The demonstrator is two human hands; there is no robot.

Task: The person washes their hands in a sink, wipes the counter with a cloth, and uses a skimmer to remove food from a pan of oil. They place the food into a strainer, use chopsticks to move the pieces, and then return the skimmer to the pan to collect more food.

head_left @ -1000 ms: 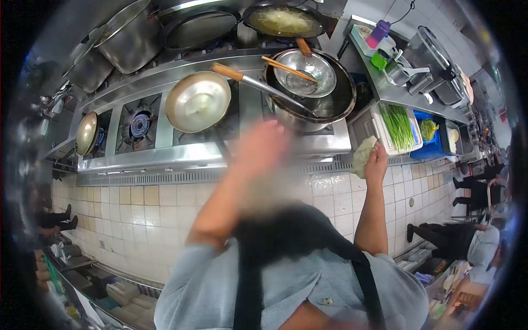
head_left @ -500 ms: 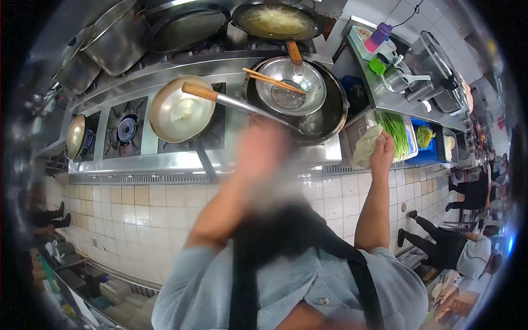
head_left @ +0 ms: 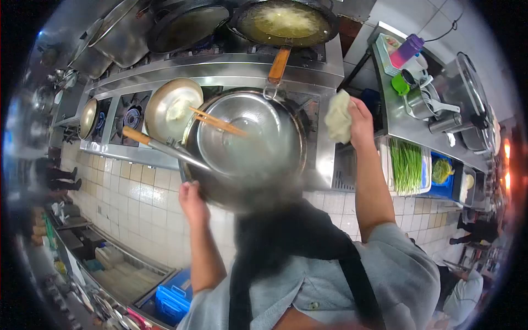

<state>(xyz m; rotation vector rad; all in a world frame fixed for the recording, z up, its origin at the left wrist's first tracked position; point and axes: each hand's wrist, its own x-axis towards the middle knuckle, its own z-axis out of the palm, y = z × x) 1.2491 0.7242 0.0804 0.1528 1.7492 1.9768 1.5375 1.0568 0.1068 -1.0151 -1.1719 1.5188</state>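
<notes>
My left hand is closed at the near left rim of a large dark wok. The wok is tilted or drawn towards my body, and its near side is blurred. Inside it rests a metal strainer with a wooden handle. Wooden chopsticks lie across the strainer. A long-handled utensil with a wooden grip leans over the wok's left side; its far end is hidden. Just right of the wok, my right hand grips a folded pale cloth, apart from the rim.
Behind, a wok of bubbling oil sits on the back range beside another dark wok. A light-coloured pan stands left. Scallions fill a bin at right, below a steel counter. A blue box is low left.
The wok has come towards me and left with the strainer, chopsticks and utensil. My left hand has moved to its near left rim. My right hand has carried the cloth up and left.
</notes>
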